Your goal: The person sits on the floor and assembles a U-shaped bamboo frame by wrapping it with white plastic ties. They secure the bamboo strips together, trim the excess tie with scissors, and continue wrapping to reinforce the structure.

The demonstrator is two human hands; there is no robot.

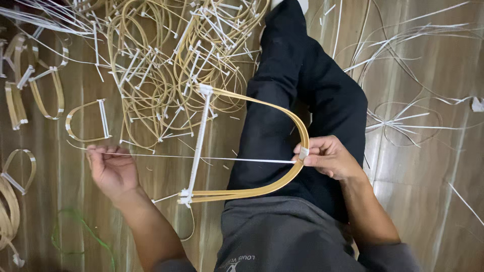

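Over on the floor, left hand pinches a thin white strip pulled taut across the U-shaped cane frame on the lap. Right hand clamps the bend, seemingly where the strip's wrapped. Pull too hard and it could snap or slip.

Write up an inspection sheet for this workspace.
Surface: wooden plank floor, person seated on it, black-trousered leg stretched out.
Job's things: D-shaped cane frame with a white crossbar; white strip stretched taut between both hands.
Clutter: pile of finished frames ahead; smaller loops at left; loose white strips at right; green strand.
Grips: left hand pinches the strip's end; right hand holds the frame's curve where the strip is wrapped.
Cables: nothing seen.
Surroundings: nothing seen beyond the floor.
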